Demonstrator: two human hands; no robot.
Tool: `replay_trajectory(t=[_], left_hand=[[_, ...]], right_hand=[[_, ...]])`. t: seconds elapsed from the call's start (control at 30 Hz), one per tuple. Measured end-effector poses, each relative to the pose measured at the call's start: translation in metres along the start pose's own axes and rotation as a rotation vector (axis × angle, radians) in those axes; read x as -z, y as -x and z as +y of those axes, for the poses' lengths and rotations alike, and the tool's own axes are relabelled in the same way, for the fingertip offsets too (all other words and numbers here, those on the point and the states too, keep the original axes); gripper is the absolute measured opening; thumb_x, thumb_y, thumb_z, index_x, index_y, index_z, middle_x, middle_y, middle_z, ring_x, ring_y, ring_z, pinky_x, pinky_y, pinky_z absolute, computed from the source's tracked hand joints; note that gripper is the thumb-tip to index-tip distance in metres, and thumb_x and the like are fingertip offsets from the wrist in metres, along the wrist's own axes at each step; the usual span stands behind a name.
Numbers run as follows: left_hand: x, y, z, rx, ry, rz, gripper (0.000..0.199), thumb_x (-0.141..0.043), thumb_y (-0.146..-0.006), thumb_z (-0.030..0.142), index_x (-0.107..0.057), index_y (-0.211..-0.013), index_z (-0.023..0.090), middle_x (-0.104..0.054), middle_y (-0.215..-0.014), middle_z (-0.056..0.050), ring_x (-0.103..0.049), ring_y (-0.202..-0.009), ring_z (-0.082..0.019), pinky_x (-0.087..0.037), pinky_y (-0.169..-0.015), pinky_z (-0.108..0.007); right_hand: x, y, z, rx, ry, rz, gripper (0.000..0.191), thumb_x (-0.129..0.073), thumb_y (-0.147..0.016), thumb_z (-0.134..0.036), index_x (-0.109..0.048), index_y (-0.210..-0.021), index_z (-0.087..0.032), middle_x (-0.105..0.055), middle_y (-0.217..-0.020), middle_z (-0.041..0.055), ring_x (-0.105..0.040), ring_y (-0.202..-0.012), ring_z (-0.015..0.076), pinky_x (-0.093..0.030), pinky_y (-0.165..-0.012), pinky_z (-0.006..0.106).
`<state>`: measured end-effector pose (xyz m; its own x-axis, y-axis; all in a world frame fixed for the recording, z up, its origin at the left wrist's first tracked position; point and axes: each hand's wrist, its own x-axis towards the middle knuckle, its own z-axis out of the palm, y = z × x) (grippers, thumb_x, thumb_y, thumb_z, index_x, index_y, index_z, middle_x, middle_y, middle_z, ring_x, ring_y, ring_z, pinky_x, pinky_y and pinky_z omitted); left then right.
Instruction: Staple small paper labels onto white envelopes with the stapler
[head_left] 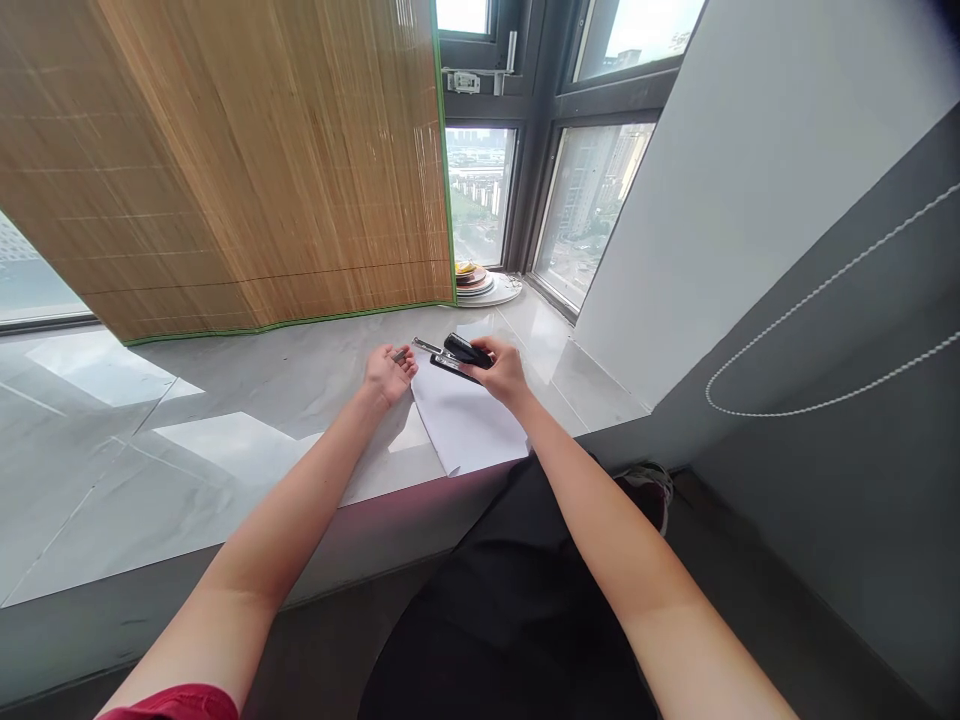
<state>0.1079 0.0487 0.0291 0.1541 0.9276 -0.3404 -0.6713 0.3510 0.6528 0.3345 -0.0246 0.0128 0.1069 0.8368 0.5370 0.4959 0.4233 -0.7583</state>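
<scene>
A black stapler (pixel 466 352) is in my right hand (pixel 501 372), held above white paper; a silvery metal part sticks out of its left end toward my other hand. My left hand (pixel 390 374) is turned palm up with its fingers curled around a small dark grey piece, perhaps staples, too small to make out surely. White sheets of paper (pixel 472 425) lie on the sill under the stapler, reaching the front edge.
The pale marble sill (pixel 247 390) runs along the windows. A bamboo blind (pixel 262 160) hangs at the left and centre. Stacked plates (pixel 484 288) stand in the window corner. A white bead chain (pixel 757 412) hangs at the right.
</scene>
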Motion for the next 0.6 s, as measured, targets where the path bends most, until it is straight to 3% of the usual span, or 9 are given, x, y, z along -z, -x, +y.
replay_trajectory(t=[0.13, 0.27, 0.37, 0.43, 0.5, 0.6], left_hand=[[-0.004, 0.002, 0.003, -0.027, 0.068, -0.026, 0.028, -0.04, -0.105, 0.017, -0.067, -0.111, 0.011, -0.072, -0.088, -0.012, -0.067, -0.069, -0.016, -0.06, -0.071, -0.027], [-0.005, 0.004, -0.001, -0.03, -0.048, -0.119, 0.03, -0.042, -0.106, 0.009, -0.07, -0.116, 0.009, -0.079, -0.102, -0.015, -0.074, -0.084, -0.016, -0.064, -0.095, -0.031], [-0.003, 0.004, -0.005, -0.082, -0.207, -0.24, 0.029, -0.044, -0.113, 0.016, -0.073, -0.114, 0.012, -0.082, -0.119, -0.017, -0.078, -0.092, -0.017, -0.063, -0.105, -0.037], [-0.001, 0.003, -0.007, -0.115, -0.308, -0.327, 0.03, -0.048, -0.115, 0.024, -0.076, -0.112, 0.012, -0.082, -0.126, -0.019, -0.08, -0.097, -0.019, -0.061, -0.11, -0.042], [0.002, 0.002, -0.007, -0.15, -0.388, -0.386, 0.03, -0.058, -0.114, 0.031, -0.079, -0.11, 0.011, -0.082, -0.126, -0.019, -0.082, -0.101, -0.022, -0.059, -0.113, -0.045], [0.005, 0.0, -0.008, -0.221, -0.474, -0.442, 0.032, -0.081, -0.101, 0.044, -0.084, -0.105, 0.012, -0.085, -0.115, -0.017, -0.082, -0.101, -0.026, -0.057, -0.114, -0.046]], right_hand=[[0.013, -0.001, 0.017, -0.057, -0.148, -0.248, 0.033, -0.091, -0.071, -0.034, -0.08, -0.1, -0.022, -0.078, -0.095, 0.0016, -0.071, -0.092, 0.024, -0.052, -0.086, 0.037], [0.018, 0.001, 0.021, -0.063, -0.083, -0.362, 0.031, -0.089, -0.068, -0.026, -0.08, -0.098, -0.021, -0.079, -0.097, 0.0025, -0.072, -0.095, 0.0241, -0.052, -0.092, 0.038], [0.019, 0.001, 0.016, -0.028, -0.025, -0.422, 0.028, -0.088, -0.074, -0.028, -0.08, -0.1, -0.021, -0.08, -0.1, 0.0043, -0.072, -0.097, 0.0248, -0.053, -0.094, 0.04], [0.018, 0.0, 0.008, 0.048, -0.021, -0.377, 0.025, -0.084, -0.086, -0.035, -0.08, -0.108, -0.023, -0.081, -0.111, 0.0063, -0.071, -0.105, 0.0263, -0.054, -0.098, 0.042], [0.014, 0.0, -0.002, 0.172, 0.001, -0.253, 0.023, -0.075, -0.098, -0.037, -0.079, -0.117, -0.025, -0.079, -0.128, 0.0074, -0.069, -0.119, 0.0274, -0.052, -0.107, 0.046], [0.002, -0.001, -0.015, 0.348, 0.117, -0.108, 0.02, -0.067, -0.106, -0.03, -0.078, -0.123, -0.026, -0.075, -0.143, 0.0073, -0.064, -0.132, 0.0277, -0.048, -0.116, 0.047]])
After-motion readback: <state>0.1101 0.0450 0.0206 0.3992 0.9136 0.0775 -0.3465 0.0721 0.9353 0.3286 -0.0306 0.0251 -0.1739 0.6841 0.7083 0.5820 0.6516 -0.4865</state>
